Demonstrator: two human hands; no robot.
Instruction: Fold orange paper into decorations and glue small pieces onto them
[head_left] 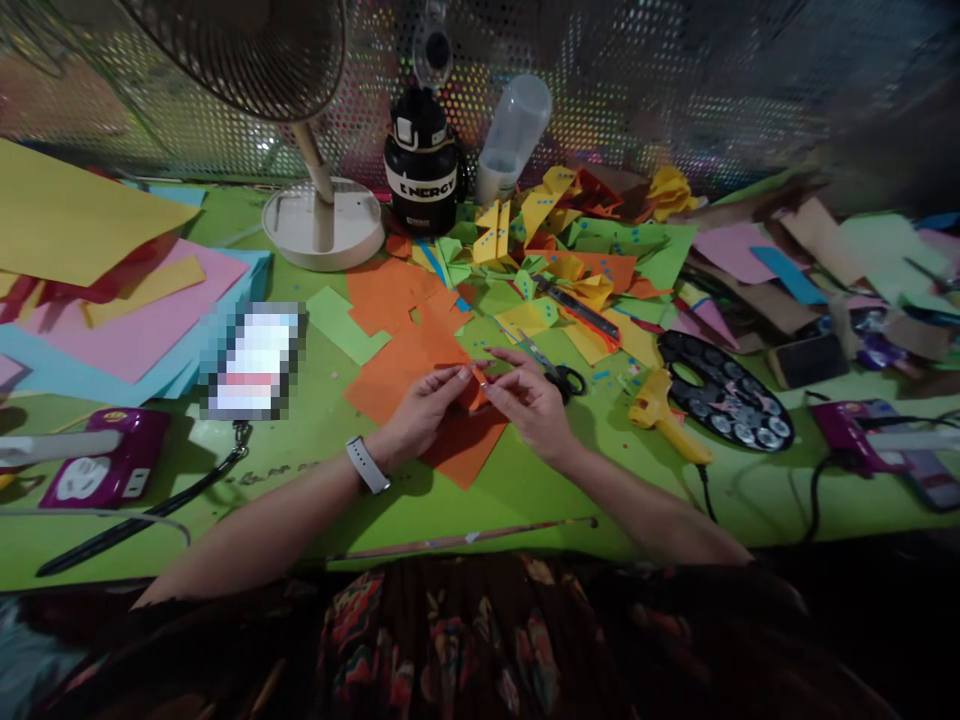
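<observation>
1. Left of the flat orange paper square [466, 457] and well apart from it lies a bright rectangular device, its face pixelated [256, 362]
2. At the square's upper left is the left hand [426, 408], a pale band [367, 465] on its wrist; thumb and fingertips are closed to a pinch on a paper piece
3. Over the square's upper part is that piece, small, folded and bright orange [478, 391], just right of the left fingertips and just left of the right thumb, so neither hand is clearly nearer; its long axis seems to slant away from the body, but fingers cover too much to be sure
4. At the square's upper right is the right hand [538, 402], thumb and a fingertip meeting on the piece's right edge, other fingers looser
5. Beyond the square's right side lie black-handled metal scissors [574, 381], nearer the right hand
6. Farther right of the square rests a yellow plastic glue gun [667, 418]
</observation>
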